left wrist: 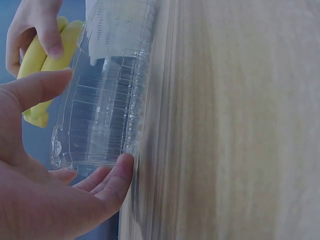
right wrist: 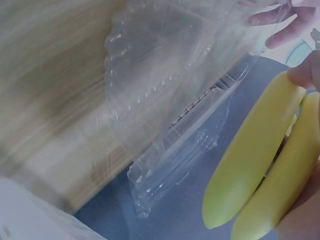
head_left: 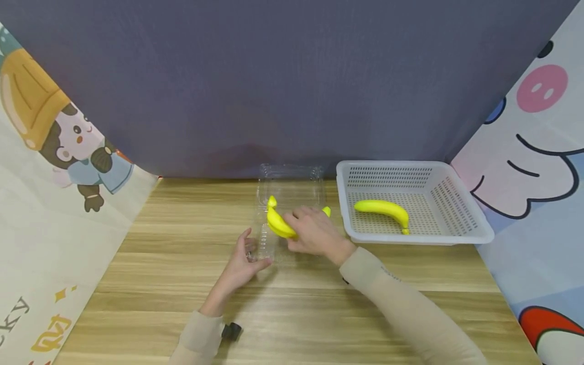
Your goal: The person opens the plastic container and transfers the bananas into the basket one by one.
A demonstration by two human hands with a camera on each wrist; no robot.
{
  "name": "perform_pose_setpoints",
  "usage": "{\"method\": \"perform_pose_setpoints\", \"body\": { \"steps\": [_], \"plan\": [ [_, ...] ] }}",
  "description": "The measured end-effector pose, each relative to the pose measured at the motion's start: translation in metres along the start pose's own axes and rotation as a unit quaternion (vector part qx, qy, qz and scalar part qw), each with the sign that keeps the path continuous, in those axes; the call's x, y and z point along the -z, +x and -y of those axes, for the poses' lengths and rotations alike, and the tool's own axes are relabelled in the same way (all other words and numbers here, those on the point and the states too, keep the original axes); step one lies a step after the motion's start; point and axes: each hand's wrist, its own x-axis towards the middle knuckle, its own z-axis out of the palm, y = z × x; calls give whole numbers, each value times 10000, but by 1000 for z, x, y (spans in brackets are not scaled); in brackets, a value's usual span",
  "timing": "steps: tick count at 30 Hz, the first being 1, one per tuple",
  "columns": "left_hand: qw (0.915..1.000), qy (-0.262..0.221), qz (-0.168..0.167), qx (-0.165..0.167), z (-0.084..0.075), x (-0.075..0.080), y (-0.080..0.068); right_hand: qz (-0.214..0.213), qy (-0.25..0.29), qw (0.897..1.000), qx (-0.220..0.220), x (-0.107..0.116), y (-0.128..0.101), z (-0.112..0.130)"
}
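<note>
My right hand (head_left: 315, 233) grips two yellow bananas (right wrist: 250, 155) side by side, its thumb lying along one of them in the right wrist view. They are held over the clear plastic clamshell box (left wrist: 102, 107), whose lid (head_left: 292, 190) stands raised at the back. At the box's front left corner is my left hand (head_left: 241, 263), thumb spread from the fingers. In the left wrist view its fingertips (left wrist: 122, 162) touch the lower edge of the box, while the thumb points out near the upper rim.
A white perforated basket (head_left: 343, 215) stands right of the box, with one banana (head_left: 385, 208) lying in it. Behind the wooden table (head_left: 191, 223) rises a dark panel (head_left: 292, 91). Printed sheets flank the table on both sides.
</note>
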Motion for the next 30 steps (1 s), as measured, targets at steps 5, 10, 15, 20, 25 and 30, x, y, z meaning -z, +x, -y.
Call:
{"method": "perform_pose_setpoints", "body": {
  "steps": [5, 10, 15, 20, 25, 30],
  "plan": [
    [10000, 46, -41, 48, -1, 0, 0, -155, -155, 9997, 137, 7, -2, -4],
    [10000, 43, -36, 33, -2, 0, 0, -310, -312, 9988, 211, 12, -4, -10],
    [10000, 6, -6, -70, 0, 0, 0, -453, -259, 9986, 132, 22, -6, -16],
    [10000, -21, -13, -96, 0, 0, 0, -560, -280, 9980, 51, 32, -8, -23],
    [9999, -63, -68, -83, -2, 0, -1, -514, -417, 9978, 9, 37, -11, -33],
    [9999, -81, -73, -77, -3, 0, -1, -612, -439, 9971, -75, 42, -18, -44]
  ]
}}
